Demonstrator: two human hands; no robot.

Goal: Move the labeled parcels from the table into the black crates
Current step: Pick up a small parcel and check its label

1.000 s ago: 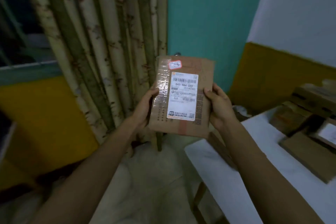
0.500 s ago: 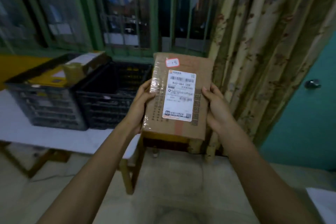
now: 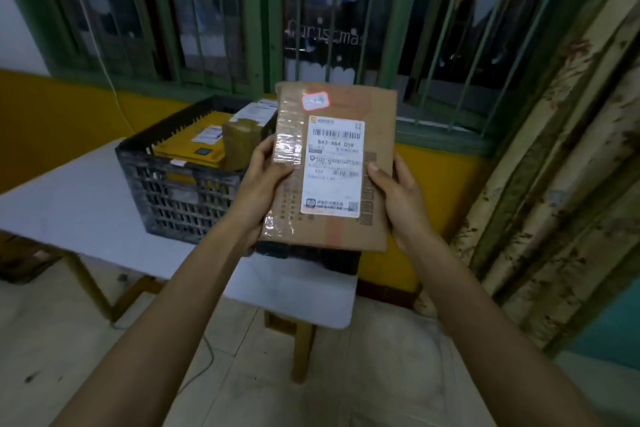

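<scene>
Parcel [image 3: 329, 170] count in your hands: one. It is a flat, rectangular brown cardboard packet, upright in the air with its face toward you, in front of the crates and above the counter [image 3: 69, 204]. It touches neither. You have two hands on it. Your left hand [image 3: 261, 180] takes the left edge and your right hand [image 3: 398, 194] the right edge, each grip clamped on the cardboard with the thumb across the front.

On its face are one white shipping label [image 3: 335, 149] with a barcode and "843-X64 059", one small red-bordered sticker [image 3: 315, 101] above that, and one glossy, crinkled band of clear tape [image 3: 287, 146] down the left side.

One black crate [image 3: 180, 194] is plainly in view, slatted plastic with a notched rim. A dark strip [image 3: 311, 258] under the parcel's lower edge looks like a second one, mostly hidden. The visible crate holds at least three parcels: a flat yellow mailer [image 3: 188, 149], a boxy brown taped one [image 3: 242, 140], and a white-labelled one [image 3: 258, 109] behind them.

The counter has a smooth white top on wooden legs. Behind it runs a yellow wall [image 3: 52, 107] under a green-framed barred window [image 3: 221, 10] — "Christmas" is lettered on the glass. One stained floral curtain [image 3: 554, 184] hangs at the right, and the floor [image 3: 52, 340] is pale.
</scene>
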